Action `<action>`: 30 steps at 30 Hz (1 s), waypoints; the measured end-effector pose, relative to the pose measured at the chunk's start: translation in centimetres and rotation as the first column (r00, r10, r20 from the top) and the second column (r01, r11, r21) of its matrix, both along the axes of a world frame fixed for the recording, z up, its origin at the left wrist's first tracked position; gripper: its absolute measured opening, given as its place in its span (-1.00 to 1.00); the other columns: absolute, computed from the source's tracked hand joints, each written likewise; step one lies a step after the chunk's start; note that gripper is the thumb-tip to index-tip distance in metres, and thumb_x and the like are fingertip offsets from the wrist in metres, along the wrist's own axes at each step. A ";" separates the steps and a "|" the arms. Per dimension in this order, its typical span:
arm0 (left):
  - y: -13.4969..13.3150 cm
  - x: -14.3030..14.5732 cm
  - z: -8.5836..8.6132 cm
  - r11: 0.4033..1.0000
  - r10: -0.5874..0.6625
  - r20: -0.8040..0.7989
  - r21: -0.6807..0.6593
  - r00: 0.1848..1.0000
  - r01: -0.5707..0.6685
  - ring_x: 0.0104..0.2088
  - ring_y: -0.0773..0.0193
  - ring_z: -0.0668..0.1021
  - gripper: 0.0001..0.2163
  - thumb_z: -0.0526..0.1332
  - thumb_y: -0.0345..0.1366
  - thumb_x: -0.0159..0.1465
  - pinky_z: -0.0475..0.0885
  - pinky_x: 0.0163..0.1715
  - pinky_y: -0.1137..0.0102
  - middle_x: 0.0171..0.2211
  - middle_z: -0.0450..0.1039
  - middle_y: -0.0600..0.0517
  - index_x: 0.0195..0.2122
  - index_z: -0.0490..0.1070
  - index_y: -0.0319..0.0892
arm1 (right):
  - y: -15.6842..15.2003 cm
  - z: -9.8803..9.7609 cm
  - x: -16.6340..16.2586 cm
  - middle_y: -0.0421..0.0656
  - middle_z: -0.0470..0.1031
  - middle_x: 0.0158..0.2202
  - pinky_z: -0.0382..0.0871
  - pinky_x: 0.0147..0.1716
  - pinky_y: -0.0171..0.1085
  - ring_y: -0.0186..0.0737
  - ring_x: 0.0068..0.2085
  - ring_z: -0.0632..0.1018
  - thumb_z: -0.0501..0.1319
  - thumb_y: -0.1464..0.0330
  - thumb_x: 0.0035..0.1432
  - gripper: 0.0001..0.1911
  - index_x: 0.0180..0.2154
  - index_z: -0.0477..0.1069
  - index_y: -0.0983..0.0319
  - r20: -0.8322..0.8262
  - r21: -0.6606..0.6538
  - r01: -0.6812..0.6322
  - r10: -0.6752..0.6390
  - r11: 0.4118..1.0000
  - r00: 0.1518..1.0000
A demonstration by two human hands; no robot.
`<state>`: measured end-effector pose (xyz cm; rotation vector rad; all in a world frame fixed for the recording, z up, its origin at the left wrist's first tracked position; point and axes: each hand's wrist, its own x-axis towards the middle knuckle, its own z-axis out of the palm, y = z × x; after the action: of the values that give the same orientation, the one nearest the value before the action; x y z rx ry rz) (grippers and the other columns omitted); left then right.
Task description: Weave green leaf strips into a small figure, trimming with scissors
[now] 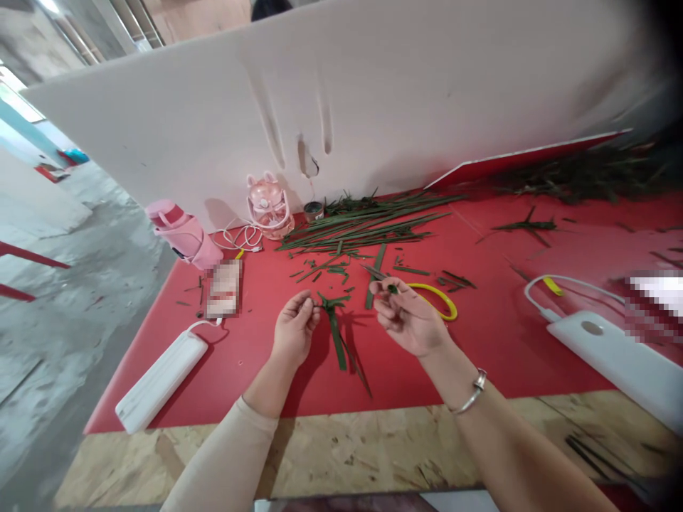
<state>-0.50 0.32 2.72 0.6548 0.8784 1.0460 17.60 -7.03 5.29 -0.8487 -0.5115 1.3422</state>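
My left hand (294, 327) pinches the top of a green leaf strip piece (335, 333), whose long ends hang down toward the red table cover (480, 334). My right hand (405, 316) is curled, with a small green leaf bit (393, 289) pinched between thumb and fingertips. Both hands hover just above the cover, about a hand's width apart. A silver bangle (472, 395) sits on my right wrist. Yellow-handled scissors (440, 299) lie just behind my right hand.
A heap of long green leaf strips (368, 220) lies at the back centre, more (581, 174) at the back right. Two pink bottles (184, 235) (269, 206), a white power bank (160, 380) and a white device (619, 355) lie on the cover. A white board (427, 92) stands behind.
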 end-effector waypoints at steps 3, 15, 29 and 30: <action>0.3 -0.5 0.8 0.996 0.084 0.123 0.019 0.989 -0.087 -0.53 0.53 0.43 -0.71 0.34 -0.34 -0.05 0.36 -0.48 0.59 -0.49 0.40 0.13 -0.26 0.40 -0.16 | -0.3 0.5 0.0 -0.17 0.45 -0.24 0.01 -0.76 -0.49 -0.48 -0.57 0.37 0.29 0.31 -0.11 -0.82 -0.40 0.36 0.18 0.048 -0.050 -0.114 0.117 0.992 0.992; -2.4 -0.1 1.3 0.896 0.185 -0.323 0.444 0.928 -0.024 -0.28 0.30 0.47 -0.81 0.16 -0.22 0.15 0.37 -0.23 0.40 -0.33 0.43 -0.04 -0.29 0.43 -0.20 | -0.6 -0.9 -3.1 -0.07 0.43 -0.04 0.31 -0.02 -0.17 -0.13 0.02 0.42 0.19 0.27 0.08 -0.88 -0.36 0.40 0.18 0.607 0.123 -0.093 -0.001 0.988 0.794; -2.4 0.6 0.8 0.989 0.043 -0.199 0.149 0.979 -0.013 -0.42 0.39 0.49 -0.78 0.32 -0.22 -0.02 0.37 -0.27 0.43 -0.43 0.51 0.02 -0.38 0.50 -0.24 | -0.9 -0.5 -3.5 -0.01 0.35 0.05 0.26 0.04 -0.15 -0.12 0.22 0.17 0.01 0.43 0.19 -0.79 -0.33 0.41 0.20 0.949 0.221 -0.327 -0.125 0.919 0.290; -2.4 0.6 0.7 0.989 0.031 -0.202 0.145 0.979 -0.001 -0.44 0.39 0.49 -0.78 0.32 -0.22 -0.01 0.37 -0.29 0.43 -0.45 0.51 0.02 -0.39 0.50 -0.24 | -0.9 -0.5 -3.5 0.00 0.37 0.04 0.25 0.04 -0.16 -0.12 0.22 0.17 0.01 0.43 0.19 -0.79 -0.32 0.42 0.20 0.950 0.221 -0.318 -0.129 0.922 0.286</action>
<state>0.09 -2.03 3.45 0.8898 0.9932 1.0767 14.14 -7.88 4.82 -1.2715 -1.7798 0.5963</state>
